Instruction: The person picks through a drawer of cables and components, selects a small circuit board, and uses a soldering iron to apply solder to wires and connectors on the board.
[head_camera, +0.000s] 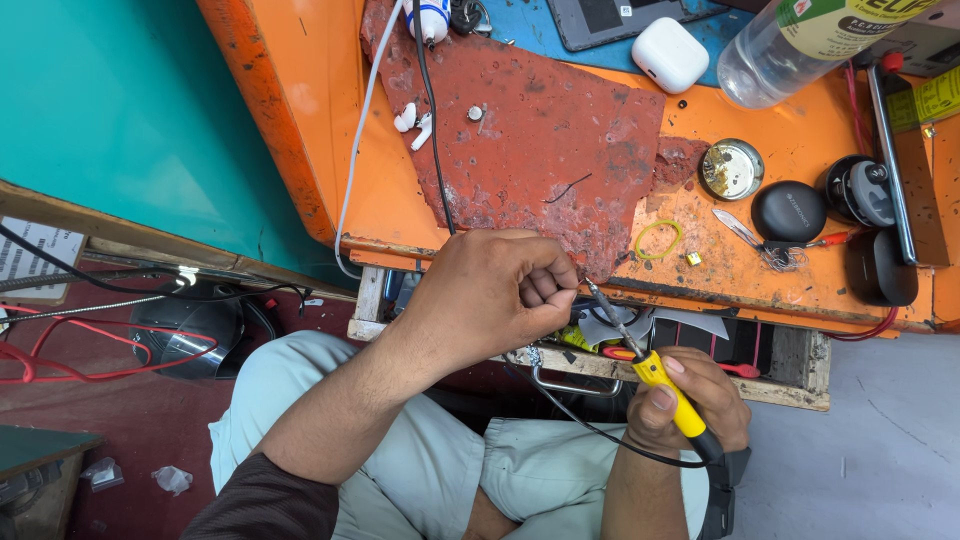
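- A soldering iron (668, 388) with a yellow handle is held in the right hand (690, 405); the fingers are wrapped firmly around the handle, and the thumb is laid along it.
- The metal tip of the iron is pointed up and to the left, and its end is brought right beside the fingertips of the left hand (490, 295).
- The left hand is closed into a loose fist in front of the edge of the orange workbench (800, 150). The thumb and forefinger are pressed together, as if a very small part is pinched there, but the part itself cannot be seen, so this is only supposed.
- The step in hand is judged to be the soldering of that small part, with the tip just arriving at it.
- For the next move, a steady and light touch of the tip is called for, close to the skin of the fingers.
- On the red mat (530, 140) two white earbuds (412, 124) are lying, and a white charging case (670, 54) is standing further back, well apart from the hands.
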